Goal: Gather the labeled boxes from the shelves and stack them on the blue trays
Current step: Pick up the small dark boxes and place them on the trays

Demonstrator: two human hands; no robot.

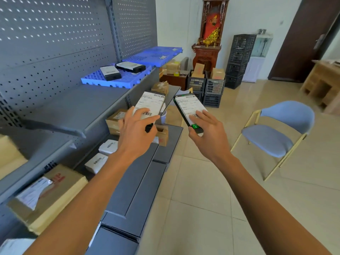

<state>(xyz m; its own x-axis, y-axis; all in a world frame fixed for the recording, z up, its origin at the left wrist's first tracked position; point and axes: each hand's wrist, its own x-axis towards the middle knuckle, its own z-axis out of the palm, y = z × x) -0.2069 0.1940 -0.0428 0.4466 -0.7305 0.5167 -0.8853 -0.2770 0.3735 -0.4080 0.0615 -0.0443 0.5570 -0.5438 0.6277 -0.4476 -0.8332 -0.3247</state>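
Note:
My left hand (137, 126) grips a flat black box with a white shipping label (150, 103), held in the air beside the grey shelving. My right hand (206, 128) grips a second labeled black box with a green sticker (187, 105), level with the first. Up on the shelf lies a blue tray (95, 80) with two labeled black boxes (110, 72) (129, 66) on it. A second blue tray (156, 54) sits behind it. Lower shelves hold a brown carton with a label (47, 192), white boxes (96, 161) (108, 146) and more cartons (116, 120).
Grey shelf boards (136, 196) jut out below my arms. A blue chair (277, 133) stands on the tiled floor at right. Black crates (239, 59) and crates with cartons (214, 85) stand by the far wall near a wooden cabinet (207, 56).

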